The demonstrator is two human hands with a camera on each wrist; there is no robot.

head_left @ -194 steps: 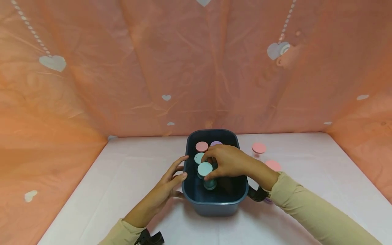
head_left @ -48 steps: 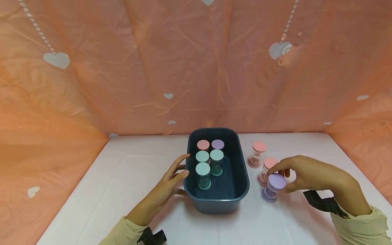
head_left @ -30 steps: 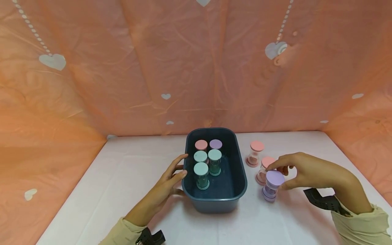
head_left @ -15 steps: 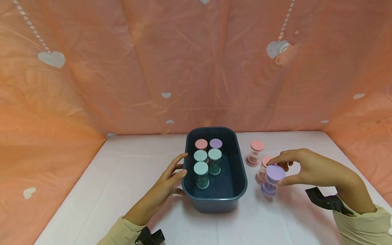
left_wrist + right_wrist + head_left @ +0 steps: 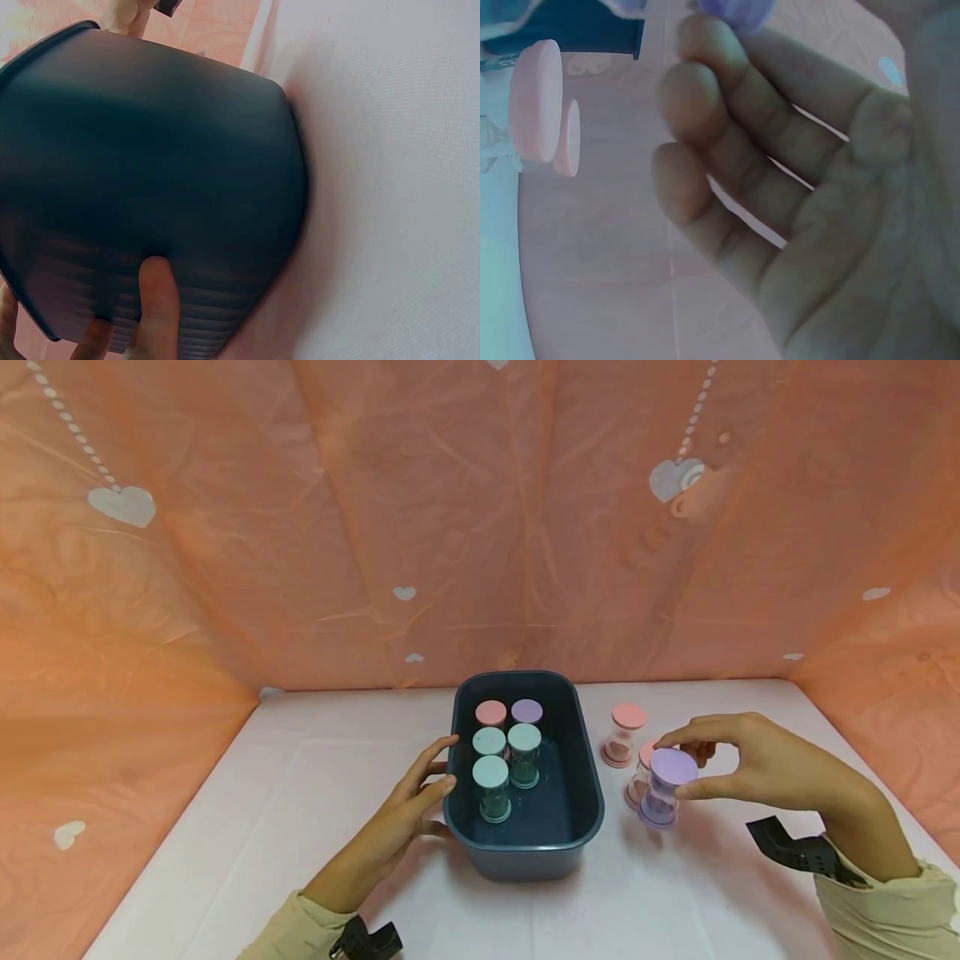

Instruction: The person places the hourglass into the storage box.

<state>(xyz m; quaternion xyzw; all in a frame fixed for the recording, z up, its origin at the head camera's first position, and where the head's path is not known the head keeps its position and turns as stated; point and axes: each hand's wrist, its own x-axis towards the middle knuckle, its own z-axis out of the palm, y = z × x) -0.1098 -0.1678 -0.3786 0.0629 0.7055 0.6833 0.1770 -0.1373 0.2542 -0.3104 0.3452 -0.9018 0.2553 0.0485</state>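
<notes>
My right hand [image 5: 757, 768] pinches a purple hourglass [image 5: 667, 781] by its upper end, between thumb and fingers. Its base appears slightly raised over the table, with a faint shadow below. In the right wrist view, only a bit of purple cap [image 5: 742, 11] shows above the fingers [image 5: 697, 97]. A dark blue-grey bin [image 5: 521, 862] stands at the centre. My left hand [image 5: 397, 818] rests against its left side, and the left wrist view shows straight fingers [image 5: 159, 300] on its outer wall. Inside the bin stand a pink hourglass [image 5: 491, 712], a purple one [image 5: 527, 710] and three green hourglasses [image 5: 492, 789].
Two pink hourglasses stand right of the bin: a rear one [image 5: 624, 735] and a front one [image 5: 638, 781], partly hidden behind the held purple one. A white cloth [image 5: 337, 735] covers the table. Orange sheeting [image 5: 480, 527] with hearts hangs behind and at the sides.
Earlier, my right hand was in the bin with a green hourglass, which now stands there. It then took hold of the purple hourglass on the right and raised it slightly. My left hand stays put.
</notes>
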